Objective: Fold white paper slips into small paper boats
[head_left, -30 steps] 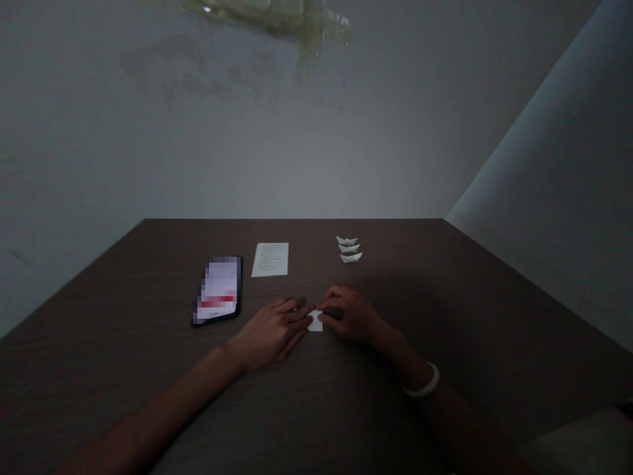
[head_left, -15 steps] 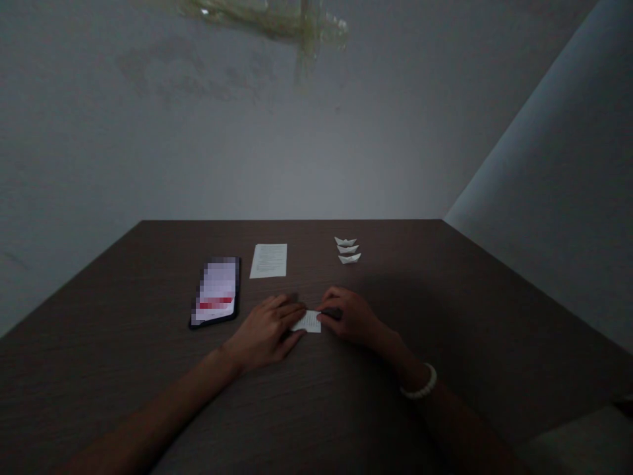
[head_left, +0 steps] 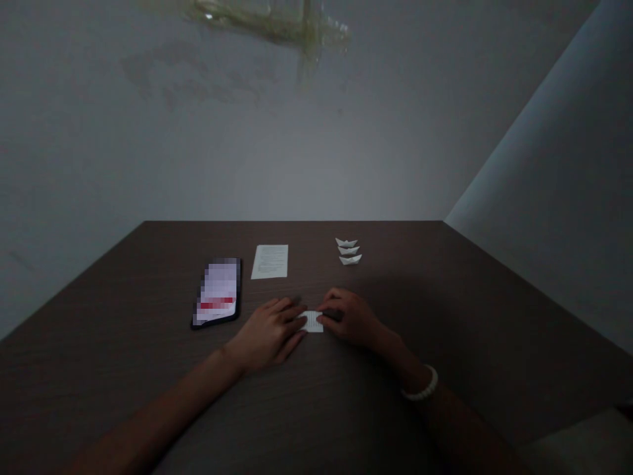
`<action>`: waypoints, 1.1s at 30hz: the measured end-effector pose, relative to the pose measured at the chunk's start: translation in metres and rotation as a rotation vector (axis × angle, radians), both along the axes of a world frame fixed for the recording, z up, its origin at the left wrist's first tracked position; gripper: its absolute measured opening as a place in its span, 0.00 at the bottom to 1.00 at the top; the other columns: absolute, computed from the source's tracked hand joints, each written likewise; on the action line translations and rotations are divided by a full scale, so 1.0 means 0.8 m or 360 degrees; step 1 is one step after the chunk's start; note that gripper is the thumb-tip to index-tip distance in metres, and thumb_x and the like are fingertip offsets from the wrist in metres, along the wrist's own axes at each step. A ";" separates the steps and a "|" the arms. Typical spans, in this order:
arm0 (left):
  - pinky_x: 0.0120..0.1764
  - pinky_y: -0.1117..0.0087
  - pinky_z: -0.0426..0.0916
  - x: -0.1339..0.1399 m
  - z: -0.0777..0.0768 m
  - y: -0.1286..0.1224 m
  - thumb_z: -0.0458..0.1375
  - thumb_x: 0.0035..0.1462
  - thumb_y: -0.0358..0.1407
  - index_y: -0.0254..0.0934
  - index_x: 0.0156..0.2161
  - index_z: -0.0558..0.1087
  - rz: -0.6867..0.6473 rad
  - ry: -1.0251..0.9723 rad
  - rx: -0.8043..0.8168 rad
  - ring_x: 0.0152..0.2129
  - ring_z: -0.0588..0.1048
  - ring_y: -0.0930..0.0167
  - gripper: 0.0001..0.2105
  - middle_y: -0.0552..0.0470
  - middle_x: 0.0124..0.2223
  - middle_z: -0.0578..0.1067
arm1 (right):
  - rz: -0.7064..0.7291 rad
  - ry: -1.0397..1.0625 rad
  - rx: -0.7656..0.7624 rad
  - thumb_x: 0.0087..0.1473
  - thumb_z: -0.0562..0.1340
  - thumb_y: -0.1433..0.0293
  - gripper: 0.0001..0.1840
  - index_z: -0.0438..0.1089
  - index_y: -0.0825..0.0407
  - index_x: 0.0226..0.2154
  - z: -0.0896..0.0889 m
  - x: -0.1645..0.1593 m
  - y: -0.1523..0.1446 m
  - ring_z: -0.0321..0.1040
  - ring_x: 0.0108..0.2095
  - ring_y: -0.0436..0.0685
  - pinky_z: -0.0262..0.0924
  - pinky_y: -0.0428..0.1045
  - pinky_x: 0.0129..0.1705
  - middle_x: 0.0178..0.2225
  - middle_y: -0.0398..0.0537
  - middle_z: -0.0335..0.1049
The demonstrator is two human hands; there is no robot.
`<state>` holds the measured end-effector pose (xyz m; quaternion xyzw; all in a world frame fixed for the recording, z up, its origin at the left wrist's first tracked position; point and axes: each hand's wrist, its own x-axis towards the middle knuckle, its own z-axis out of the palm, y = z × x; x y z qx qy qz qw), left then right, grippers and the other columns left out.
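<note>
A small folded piece of printed paper (head_left: 313, 322) lies on the table between my two hands. From the left, my left hand (head_left: 270, 333) rests over its edge, fingers stretched out and apart, pressing it down. The fingers of my right hand (head_left: 349, 318) are bent together at the paper's right edge, with thumb and fingertips closed on it. A dark patch shows within the right hand's curl; whether it is shadow or an object I cannot tell. A pale bracelet (head_left: 426, 386) circles my right wrist.
Behind my left hand lie a dark-framed phone (head_left: 217, 290) with a lit screen and some flat printed paper (head_left: 270, 262). Three small white paper boats (head_left: 349, 251) sit in a row farther back. A grey wall (head_left: 297, 152) rises behind the brown table (head_left: 148, 257).
My left fingers have shifted slightly on the folded paper and spread a little. The right hand keeps nearly the same pose at its edge. The whole view has moved slightly.
</note>
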<state>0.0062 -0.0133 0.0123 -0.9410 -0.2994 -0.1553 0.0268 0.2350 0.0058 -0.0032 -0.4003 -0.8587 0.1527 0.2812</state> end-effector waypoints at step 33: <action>0.48 0.58 0.69 0.003 -0.007 0.000 0.47 0.64 0.29 0.30 0.47 0.71 -0.0175 0.0196 0.0104 0.49 0.71 0.60 0.13 0.40 0.52 0.73 | 0.0049 -0.0002 0.0032 0.54 0.62 0.73 0.07 0.76 0.52 0.36 -0.007 -0.001 0.006 0.67 0.36 0.52 0.61 0.47 0.39 0.36 0.48 0.71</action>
